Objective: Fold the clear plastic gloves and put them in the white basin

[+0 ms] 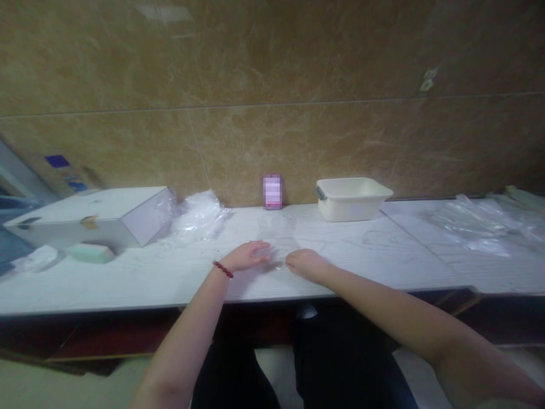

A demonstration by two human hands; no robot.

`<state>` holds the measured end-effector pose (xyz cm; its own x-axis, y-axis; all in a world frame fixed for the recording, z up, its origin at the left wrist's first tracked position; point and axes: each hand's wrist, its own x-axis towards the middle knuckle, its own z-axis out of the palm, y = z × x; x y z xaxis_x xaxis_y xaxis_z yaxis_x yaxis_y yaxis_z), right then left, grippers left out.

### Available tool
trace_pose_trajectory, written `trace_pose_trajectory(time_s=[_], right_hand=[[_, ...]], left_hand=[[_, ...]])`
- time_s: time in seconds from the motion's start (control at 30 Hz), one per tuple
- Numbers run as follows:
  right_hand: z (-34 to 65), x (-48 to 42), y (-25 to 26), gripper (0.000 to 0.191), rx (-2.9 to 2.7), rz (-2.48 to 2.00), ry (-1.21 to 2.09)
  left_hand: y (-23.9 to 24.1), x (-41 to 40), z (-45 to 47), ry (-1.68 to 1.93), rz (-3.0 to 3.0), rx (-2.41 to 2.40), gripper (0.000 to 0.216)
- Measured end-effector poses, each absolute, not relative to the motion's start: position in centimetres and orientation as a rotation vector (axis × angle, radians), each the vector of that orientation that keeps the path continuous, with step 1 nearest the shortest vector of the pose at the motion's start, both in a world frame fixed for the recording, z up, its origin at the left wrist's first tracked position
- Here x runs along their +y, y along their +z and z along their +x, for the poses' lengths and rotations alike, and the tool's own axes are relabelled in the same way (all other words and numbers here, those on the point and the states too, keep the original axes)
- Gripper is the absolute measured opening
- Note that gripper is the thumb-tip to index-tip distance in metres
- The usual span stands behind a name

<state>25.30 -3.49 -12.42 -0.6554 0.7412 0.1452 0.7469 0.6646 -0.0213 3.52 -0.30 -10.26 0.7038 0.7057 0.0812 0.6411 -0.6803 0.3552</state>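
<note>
A thin piece of clear plastic film [280, 264] shows faintly on the white tabletop between my hands; its outline is hard to make out. My right hand [309, 265] is closed, with its fingertips pinched at the right edge of this film. To the left, my left hand [249, 255] rests low over the table with thumb and fingers apart, holding nothing. A red bead bracelet [223, 269] circles my left wrist.
A phone-like device [272, 192] leans on the tiled wall. Right of it stands a cream plastic bin [353, 207]. Crumpled clear bags [477, 221] lie far right, more plastic [200, 216] beside a white box [93, 213] at left. A pale green block [91, 253] sits before the box.
</note>
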Motion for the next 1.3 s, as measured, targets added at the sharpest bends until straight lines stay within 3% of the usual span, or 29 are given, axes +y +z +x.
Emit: trace_pose_trajectory(time_s=[0.17,0.37,0.43,0.57,0.9,1.1,1.3], right_hand=[[25.7,-3.9,-11.5,0.021,-2.554,-1.204,0.096],[27.3,-5.0,-10.1,0.023,-2.465,-1.017,0.432],[28.2,-5.2,-9.8,0.034,-2.519,-0.931,0.512],[29.7,-5.1,-10.0,0.074,-2.61,-0.989,0.535],[28.7,-4.4,-11.8,0.03,-2.572,-0.985,0.612],[27.4,-3.1,-11.2,0.033,-2.308,-1.272,0.679],[26.3,-1.0,-10.7,0.025,-2.127,-1.554,0.416]], left_hand=[[-10.6,-3.2,3.6,0.234,2.623,0.964,0.078],[-12.2,-3.0,4.2,0.457,2.601,1.102,0.029],[-12.2,-2.9,4.1,0.487,2.573,1.069,0.026],[-11.5,-3.6,3.9,0.563,2.47,1.038,0.027],[-10.7,-4.7,3.1,0.563,2.253,1.116,0.019],[-11.1,-3.3,3.4,0.697,2.141,1.315,0.031],[-11.6,-0.7,4.5,0.746,1.944,1.616,0.035]])
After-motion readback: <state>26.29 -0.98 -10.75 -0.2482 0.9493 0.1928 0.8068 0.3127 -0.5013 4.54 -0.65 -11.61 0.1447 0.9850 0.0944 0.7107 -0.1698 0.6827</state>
